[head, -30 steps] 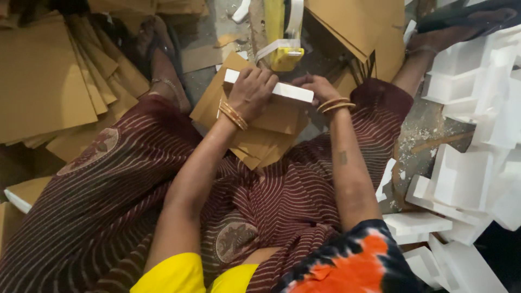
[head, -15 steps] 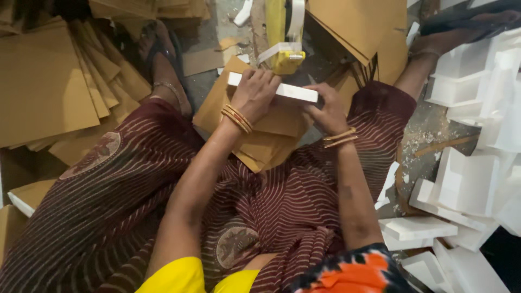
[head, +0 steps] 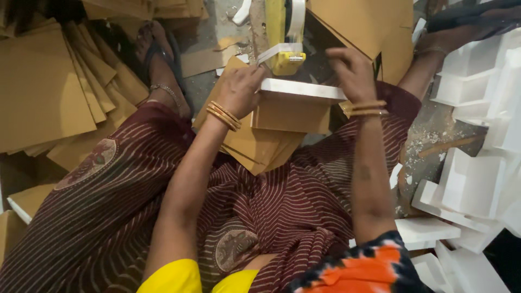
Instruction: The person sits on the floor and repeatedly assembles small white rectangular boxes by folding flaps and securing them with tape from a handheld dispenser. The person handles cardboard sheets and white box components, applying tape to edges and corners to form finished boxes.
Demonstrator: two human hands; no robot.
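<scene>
Seated person, maroon striped cloth (head: 163, 206) over the lap nearest the camera, both forearms reaching forward from there. Left hand (head: 241, 87), gold bangles at the wrist, has its fingers clenched on the left end of a small brown cardboard box (head: 292, 114) with a white foam slab (head: 304, 89) sitting on its top; thumb side wraps the near-left corner. Right hand (head: 353, 68) comes over the box's right end, fingers curled down on the foam's far right edge, grasping it, knuckles up. So the box is pinned between the two sets of fingers, raised just above the lap. Directly under the fingers lies a fan of flat brown cardboard sheets (head: 255, 146) resting on the cloth. Just beyond the fingertips, nearly touching the foam's far edge, stands a yellow tape dispenser (head: 285, 51) with a white tape roll. Step in hand, as I judge it: foam seated on the box and held square against the dispenser, ready for taping. Next move would call for one hand to keep clamping while the other frees up for the tape end; foam could slip if grip eases. Left of the left fingers, well apart: stacked cardboard sheets (head: 43, 92) on the floor and a sandalled foot (head: 163, 70). Right of the right fingers: white foam pieces (head: 472, 184) piled.
</scene>
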